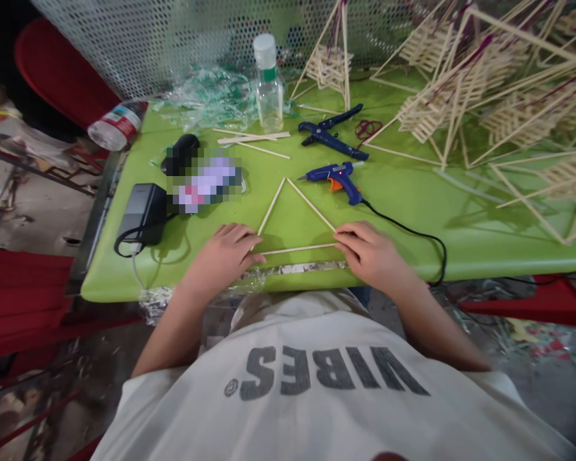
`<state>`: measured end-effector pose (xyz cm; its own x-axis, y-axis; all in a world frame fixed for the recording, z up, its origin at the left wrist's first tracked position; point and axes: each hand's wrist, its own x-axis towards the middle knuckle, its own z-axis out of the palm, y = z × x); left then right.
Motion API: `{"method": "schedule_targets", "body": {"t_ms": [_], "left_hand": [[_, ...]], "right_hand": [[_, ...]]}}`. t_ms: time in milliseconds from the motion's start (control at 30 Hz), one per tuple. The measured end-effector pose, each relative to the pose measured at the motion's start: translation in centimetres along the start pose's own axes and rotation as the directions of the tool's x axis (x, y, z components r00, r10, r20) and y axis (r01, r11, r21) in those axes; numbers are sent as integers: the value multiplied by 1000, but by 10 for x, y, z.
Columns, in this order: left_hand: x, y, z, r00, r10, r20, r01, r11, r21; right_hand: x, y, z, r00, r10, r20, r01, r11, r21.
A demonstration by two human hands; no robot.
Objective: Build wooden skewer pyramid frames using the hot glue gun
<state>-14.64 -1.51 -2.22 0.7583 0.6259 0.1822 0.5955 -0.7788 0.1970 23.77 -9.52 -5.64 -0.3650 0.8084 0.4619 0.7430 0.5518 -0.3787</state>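
A triangle of thin wooden sticks (297, 248) lies flat on the green table (413, 211) near its front edge. My left hand (223, 256) rests on the triangle's left corner, fingers pressing the stick ends. My right hand (369, 253) pinches the right corner where two sticks meet. A blue hot glue gun (338, 178) lies just beyond the triangle's apex, its black cord (413, 234) running past my right hand and over the table edge.
Blue pliers (333, 134), a clear bottle (269, 86), loose sticks (254, 137) and a black power adapter (144, 208) lie on the table. Finished stick pyramids (480, 96) crowd the right and back. A plastic bottle (118, 125) lies at the left corner.
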Motion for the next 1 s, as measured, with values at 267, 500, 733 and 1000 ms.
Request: {"method": "schedule_targets", "body": {"t_ms": [267,500,733,1000], "left_hand": [[-17,-1,-7,999,-22,-25,21,998,-55],[-17,5,-2,993,56,-105,-59,998,-27],[-20,4,3,991,33,-130,-44,995,-86],[-23,3,1,995,35,-89,-45,992,-115]], "right_hand": [[-5,-1,2,998,19,-59,-17,999,32],[-8,1,3,998,10,-58,-5,997,78],[-8,5,1,999,10,-33,-6,993,120],[-9,9,-3,1000,-18,5,17,991,133]]}}
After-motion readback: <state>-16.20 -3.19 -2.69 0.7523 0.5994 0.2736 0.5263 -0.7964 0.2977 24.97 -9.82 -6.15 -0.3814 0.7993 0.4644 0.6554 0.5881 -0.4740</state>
